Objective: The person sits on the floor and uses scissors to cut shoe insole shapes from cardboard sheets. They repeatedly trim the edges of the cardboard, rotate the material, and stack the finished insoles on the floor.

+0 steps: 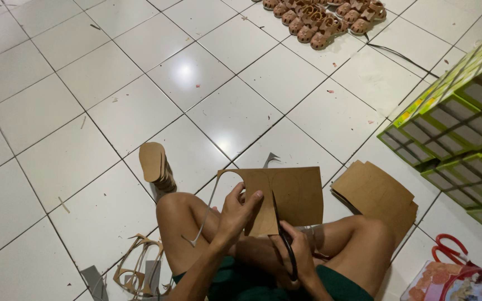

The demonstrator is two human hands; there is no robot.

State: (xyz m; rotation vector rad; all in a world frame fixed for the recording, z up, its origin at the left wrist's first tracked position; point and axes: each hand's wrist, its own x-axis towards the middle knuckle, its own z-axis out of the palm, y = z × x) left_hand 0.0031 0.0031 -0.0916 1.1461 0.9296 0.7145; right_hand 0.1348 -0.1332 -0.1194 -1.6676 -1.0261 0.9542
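Observation:
I sit cross-legged on a white tiled floor. My left hand (237, 212) grips the lower left of a brown cardboard sheet (297, 192) held over my lap. A sole-shaped outline is partly cut into it, and a thin curved offcut strip (210, 206) dangles off its left edge. My right hand (297, 253) is closed on black scissors (283, 231), whose blades bite into the sheet from below.
A stack of cut sole shapes (154, 164) stands by my left knee. Uncut cardboard sheets (377, 195) lie at right. Green boxes (464, 128) are stacked at far right. Red-handled scissors (450, 248), offcut scraps (135, 270), and brown sandals (322, 17) at the top.

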